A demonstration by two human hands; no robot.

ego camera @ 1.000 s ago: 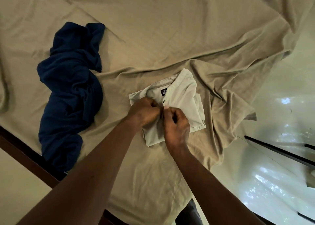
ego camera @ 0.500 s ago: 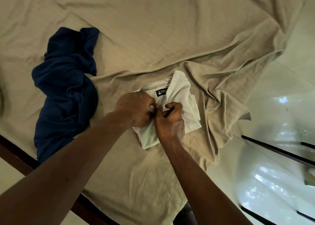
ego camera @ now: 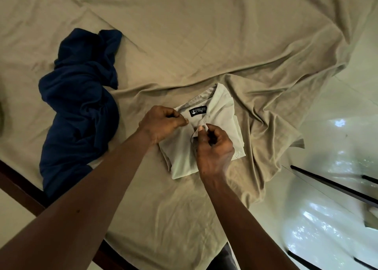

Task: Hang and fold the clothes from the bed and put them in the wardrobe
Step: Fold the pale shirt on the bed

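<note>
Both hands work at the front of a folded pale grey shirt (ego camera: 223,114), seen from the head camera. Left hand (ego camera: 163,124) lies on the shirt's left part with its fingers curled, thumb and forefinger pinching the cloth just beside the collar. Right hand (ego camera: 214,149) has its fingers curled too and pinches the button strip just below the collar; whether a button sits between the fingertips is too small to tell. The two hands are close together but apart.

The shirt lies on the bed, on a rumpled beige sheet (ego camera: 184,34), with its black neck label (ego camera: 198,111) facing up between the hands and the collar. Folds of the sheet bunch up right against the shirt's right and far sides. Well to the left of the shirt a dark blue garment (ego camera: 79,110) lies crumpled and unfolded. A dark wooden bed frame (ego camera: 18,190) runs below and left of the shirt, and a glossy pale floor (ego camera: 337,218) shows to its right.
</note>
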